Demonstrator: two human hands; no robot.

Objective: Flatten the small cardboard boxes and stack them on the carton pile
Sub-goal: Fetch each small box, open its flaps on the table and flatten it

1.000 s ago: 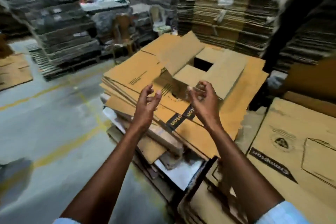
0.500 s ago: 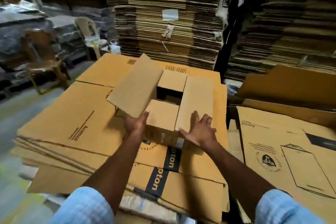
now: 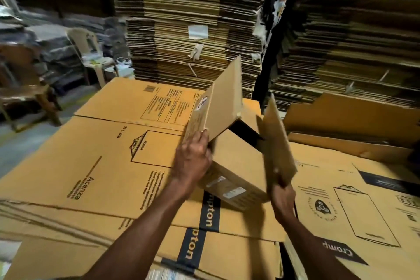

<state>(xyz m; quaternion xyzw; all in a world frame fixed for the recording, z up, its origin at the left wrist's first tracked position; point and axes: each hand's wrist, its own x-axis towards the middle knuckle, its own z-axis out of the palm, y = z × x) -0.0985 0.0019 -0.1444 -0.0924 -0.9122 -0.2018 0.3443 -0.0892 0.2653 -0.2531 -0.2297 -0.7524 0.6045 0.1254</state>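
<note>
A small brown cardboard box (image 3: pixel 236 166) lies tilted on the carton pile (image 3: pixel 102 166), its open end facing away and its flaps raised. My left hand (image 3: pixel 193 159) grips the box's left wall at the base of the upright left flap. My right hand (image 3: pixel 283 198) holds the lower edge of the right flap, which stands almost vertical. White labels show on the box's near face. The pile is a stack of large flattened yellow cartons printed with black text.
A second stack of flat printed cartons (image 3: pixel 354 207) lies to the right. Tall bundles of tied flattened cartons (image 3: pixel 193 25) wall the back and right. A plastic chair (image 3: pixel 91 52) and a wooden chair (image 3: pixel 27 88) stand at the left by the grey floor.
The view moved closer over the pile. My hands went from resting on the box's near corners to gripping its sides, and both side flaps swung up from flat to nearly upright.
</note>
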